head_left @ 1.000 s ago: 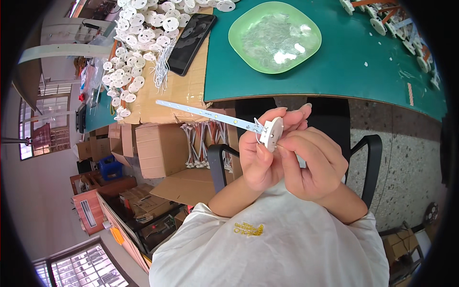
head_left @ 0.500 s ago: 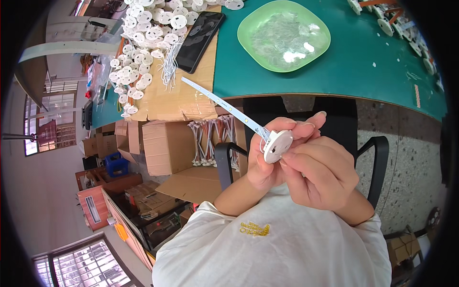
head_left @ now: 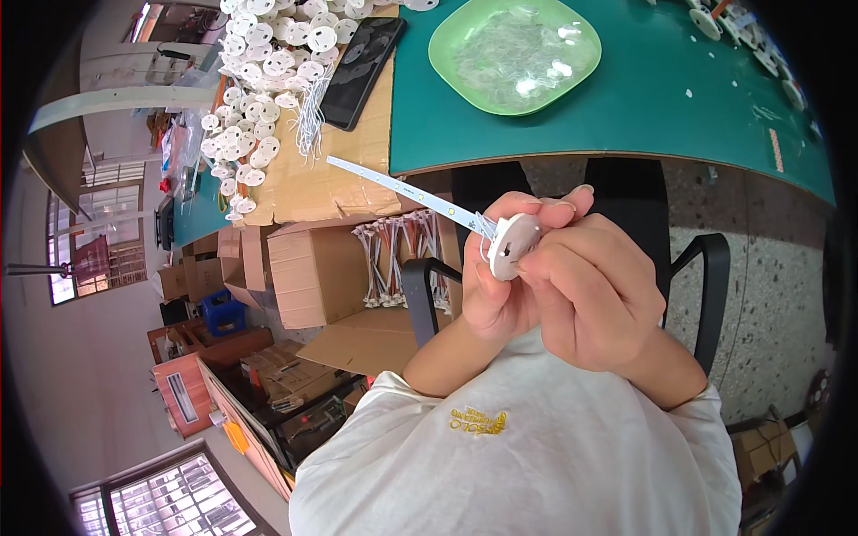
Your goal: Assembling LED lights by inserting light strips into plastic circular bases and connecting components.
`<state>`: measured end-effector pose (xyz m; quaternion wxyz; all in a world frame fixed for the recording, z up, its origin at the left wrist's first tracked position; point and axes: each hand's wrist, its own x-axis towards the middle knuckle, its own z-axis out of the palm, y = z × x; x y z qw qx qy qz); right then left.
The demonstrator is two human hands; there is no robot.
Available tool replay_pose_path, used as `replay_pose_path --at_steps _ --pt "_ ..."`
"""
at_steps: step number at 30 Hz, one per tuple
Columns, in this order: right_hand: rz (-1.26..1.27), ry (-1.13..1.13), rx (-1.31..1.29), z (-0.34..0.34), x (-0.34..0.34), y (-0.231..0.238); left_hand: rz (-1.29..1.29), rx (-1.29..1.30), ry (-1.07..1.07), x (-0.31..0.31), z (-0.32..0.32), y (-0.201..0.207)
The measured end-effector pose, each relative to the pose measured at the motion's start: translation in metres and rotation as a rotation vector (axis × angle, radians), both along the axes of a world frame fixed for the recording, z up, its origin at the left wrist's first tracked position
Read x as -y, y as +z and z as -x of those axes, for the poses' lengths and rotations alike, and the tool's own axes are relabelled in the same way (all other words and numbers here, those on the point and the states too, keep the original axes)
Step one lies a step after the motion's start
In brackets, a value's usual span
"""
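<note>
My left hand (head_left: pixel 485 302) is closed around an LED light strip with a round white end cap, close to my chest. The narrow strip (head_left: pixel 393 185), dotted with small yellowish LEDs, sticks out up and to the left. Its white disc-shaped cap (head_left: pixel 515 247) faces me, with a small dark slot in it and thin white wires behind. Thumb and index finger of my right hand (head_left: pixel 601 290) are pinched together at the cap's lower right edge. Whatever lies between those fingertips is too small or too hidden to tell.
A light-green bowl (head_left: pixel 435 55) of small clear pieces stands on the green table (head_left: pixel 679 116). Beside it lie a black phone (head_left: pixel 362 76) and a heap of white discs (head_left: pixel 259 67) on cardboard. An open carton (head_left: pixel 308 272) with bundled strips sits below. A chair armrest (head_left: pixel 712 304) is at right.
Both hands, with the strip and cap, appear slightly higher in view, and the cap is turned a little more edge-on. The table and bowl have shifted up and left in view.
</note>
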<state>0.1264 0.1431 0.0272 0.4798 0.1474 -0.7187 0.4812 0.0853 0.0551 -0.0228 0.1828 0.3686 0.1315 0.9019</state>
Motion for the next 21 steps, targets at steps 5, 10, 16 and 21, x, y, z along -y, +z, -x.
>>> replay_pose_path --at_steps 5,10,16,21 --pt "0.008 0.004 0.031 -0.003 -0.002 0.003 -0.026 0.016 -0.005 0.0 -0.003 -0.003" --pt "0.008 0.048 0.089 -0.003 -0.012 -0.003 0.069 0.143 0.018 0.008 -0.008 0.005" --pt "0.089 0.081 0.207 -0.003 -0.017 -0.007 0.242 0.264 0.079 0.013 -0.016 0.015" --pt "0.223 0.121 0.295 -0.007 -0.012 -0.01 0.398 0.28 0.132 0.015 -0.015 0.018"
